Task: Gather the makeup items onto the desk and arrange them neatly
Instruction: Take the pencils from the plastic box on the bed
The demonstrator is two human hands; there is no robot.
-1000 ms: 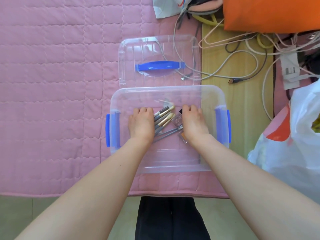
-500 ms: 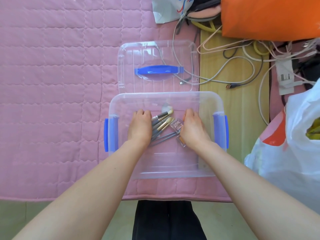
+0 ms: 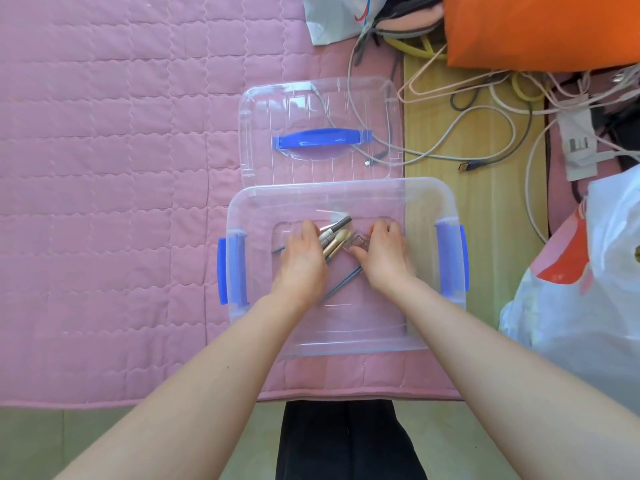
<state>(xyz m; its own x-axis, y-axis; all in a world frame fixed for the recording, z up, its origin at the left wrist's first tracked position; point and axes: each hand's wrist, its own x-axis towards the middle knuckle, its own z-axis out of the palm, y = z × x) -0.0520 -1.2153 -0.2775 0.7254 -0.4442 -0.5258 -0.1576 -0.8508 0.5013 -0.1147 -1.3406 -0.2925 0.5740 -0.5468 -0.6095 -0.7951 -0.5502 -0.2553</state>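
Head view: both hands are down inside the clear storage box (image 3: 346, 184), which sits on the pink quilted mat (image 3: 104, 168) with its lid (image 3: 311, 98) lying just beyond it. The makeup brushes (image 3: 334, 237) lie in a bundle on the box floor between the hands. Their long axis runs diagonally, with the bristle heads pointing up and to the right and the handles passing down-left under the left hand (image 3: 301, 259). That hand is nearer to them. It covers the handles with fingers bent down around them, holding the bundle. One slim grey brush (image 3: 343, 283) lies loose, nearer the wrists, on the same slant. The right hand (image 3: 384, 258) is just beside the brush heads, thumb and curled fingers pinching a small clear case (image 3: 357, 241). Any lift would likely follow that diagonal — handles first, toward the left.
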